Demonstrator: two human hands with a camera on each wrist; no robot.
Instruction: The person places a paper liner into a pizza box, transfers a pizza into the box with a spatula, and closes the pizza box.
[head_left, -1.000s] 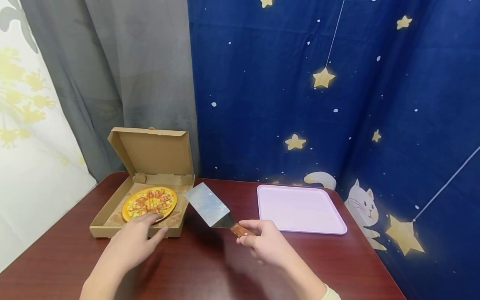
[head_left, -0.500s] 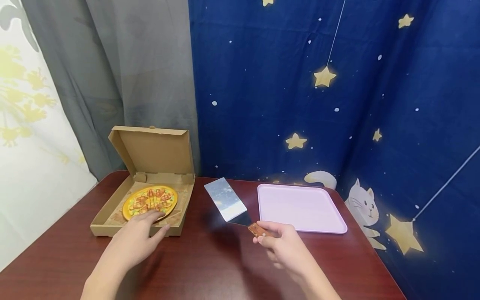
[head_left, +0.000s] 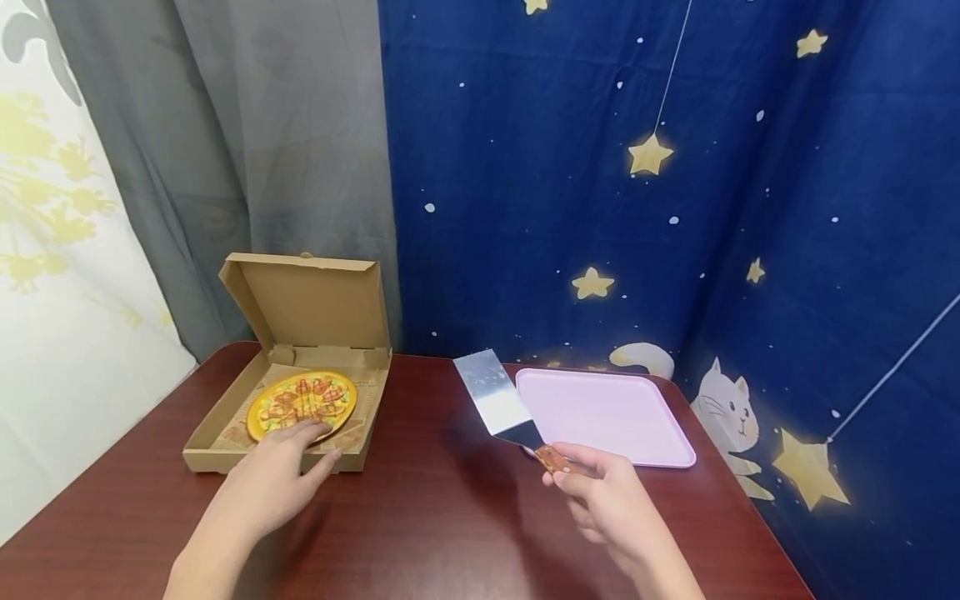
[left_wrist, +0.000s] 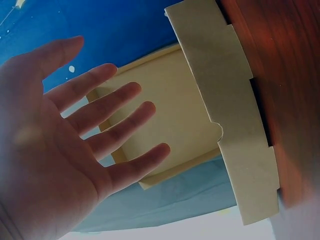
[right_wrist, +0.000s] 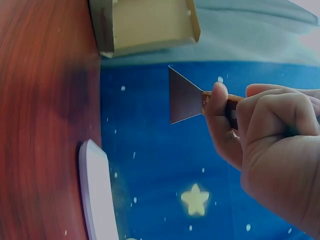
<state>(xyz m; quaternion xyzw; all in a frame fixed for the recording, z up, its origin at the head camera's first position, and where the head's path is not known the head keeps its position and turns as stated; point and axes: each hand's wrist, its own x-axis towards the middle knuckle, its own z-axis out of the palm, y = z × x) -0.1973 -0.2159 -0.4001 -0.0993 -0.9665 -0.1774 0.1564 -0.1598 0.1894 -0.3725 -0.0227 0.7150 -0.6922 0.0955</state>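
One spatula (head_left: 521, 432) I hold in my right hand (head_left: 613, 500), with fingers and thumb closely around its brown handle (head_left: 553, 459); it is raised above the table (head_left: 420, 525). One round pizza (head_left: 302, 402) lies at left, in one cardboard box (head_left: 213, 463) whose lid (head_left: 311, 304) stands up. My left hand (head_left: 270, 482) has five fingers spread, over the front edge of this box in the head view; whether it touches the pizza, I cannot tell. One pink tray (head_left: 607, 417) lies flat at right, its left edge partly behind the spatula. Between box and tray there is a wide strip of table. Behind the table hang one blue curtain (head_left: 510, 183) and one grey curtain (head_left: 315, 125).
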